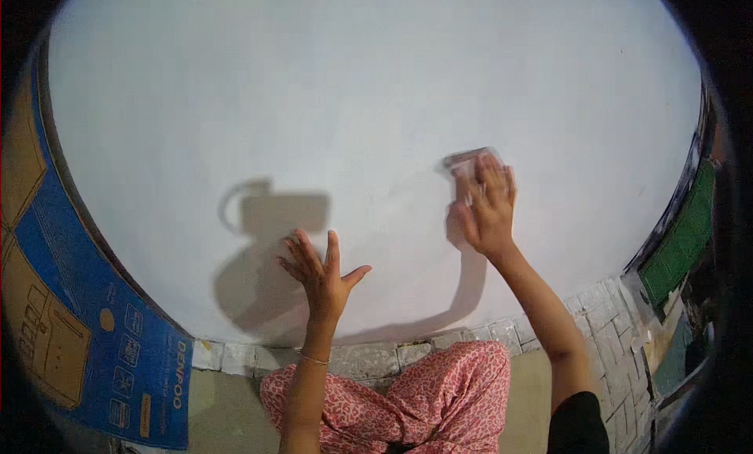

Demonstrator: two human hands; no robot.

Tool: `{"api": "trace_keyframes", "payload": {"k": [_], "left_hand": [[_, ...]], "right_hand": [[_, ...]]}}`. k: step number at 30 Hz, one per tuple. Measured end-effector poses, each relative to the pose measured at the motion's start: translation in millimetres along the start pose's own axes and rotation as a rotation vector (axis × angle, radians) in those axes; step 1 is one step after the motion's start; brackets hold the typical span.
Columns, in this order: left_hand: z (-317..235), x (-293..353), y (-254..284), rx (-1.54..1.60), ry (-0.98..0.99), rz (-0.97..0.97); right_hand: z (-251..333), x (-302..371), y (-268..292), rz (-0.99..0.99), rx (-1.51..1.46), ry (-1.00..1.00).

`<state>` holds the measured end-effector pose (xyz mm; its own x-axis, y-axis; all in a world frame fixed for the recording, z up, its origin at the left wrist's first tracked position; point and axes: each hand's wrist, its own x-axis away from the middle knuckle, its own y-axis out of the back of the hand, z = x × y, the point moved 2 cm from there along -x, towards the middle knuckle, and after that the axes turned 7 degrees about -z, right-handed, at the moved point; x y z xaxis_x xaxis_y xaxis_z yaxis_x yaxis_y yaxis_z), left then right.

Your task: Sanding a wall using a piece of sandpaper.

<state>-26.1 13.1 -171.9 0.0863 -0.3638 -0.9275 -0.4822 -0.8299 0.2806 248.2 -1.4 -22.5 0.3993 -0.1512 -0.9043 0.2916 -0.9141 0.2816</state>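
My right hand (490, 211) presses a small flat pad (464, 162), greyish pink with a darker top edge, against a large white wall (392, 85). Motion blurs both the fingers and the pad, so its exact kind cannot be told. Lower down and to the left, my left hand (318, 273) is open, fingers spread toward the wall, with nothing in it. Whether its fingertips touch the surface is unclear. A thin bracelet (312, 358) circles the left wrist.
Shadows of my head and arms fall on the wall. A blue and brown cardboard box (86, 313) stands at the left. Whitish bricks (361, 361) run along the wall's foot, near my crossed legs in pink patterned trousers (447, 391). A green panel (678, 234) is at the right.
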Motion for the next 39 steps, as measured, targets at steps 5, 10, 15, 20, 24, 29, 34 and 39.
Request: {"api": "trace_keyframes", "payload": {"k": [5,10,15,20,24,29,34,39], "left_hand": [[-21.2,-18.3,5.0,-0.032,0.006,0.018],[-65.4,-60.8,2.0,-0.033,-0.101,0.047],[-67.0,-71.3,-13.9,-0.155,-0.225,-0.164],[-66.7,-69.3,-17.9,-0.153,-0.241,-0.208],[-64.5,-71.5,-21.6,-0.198,-0.264,-0.230],[-60.2,-70.1,-25.8,-0.198,-0.273,-0.225],[-61.2,-70.3,-27.9,-0.214,-0.292,-0.225],[-63.5,-74.4,-23.7,-0.202,-0.274,-0.214]], "right_hand": [[37.2,34.6,-13.7,0.145,-0.102,0.185],[24.8,39.4,-18.1,-0.126,-0.027,-0.176],[31.9,21.7,-17.2,-0.075,-0.051,0.293],[29.7,25.4,-14.3,-0.100,-0.147,-0.045],[-19.4,32.8,-4.7,-0.256,-0.054,-0.380],[-33.0,55.8,-1.0,-0.083,-0.040,-0.154],[-85.8,58.6,15.5,-0.385,0.001,-0.626],[-59.8,62.2,15.0,-0.161,-0.072,-0.383]]}}
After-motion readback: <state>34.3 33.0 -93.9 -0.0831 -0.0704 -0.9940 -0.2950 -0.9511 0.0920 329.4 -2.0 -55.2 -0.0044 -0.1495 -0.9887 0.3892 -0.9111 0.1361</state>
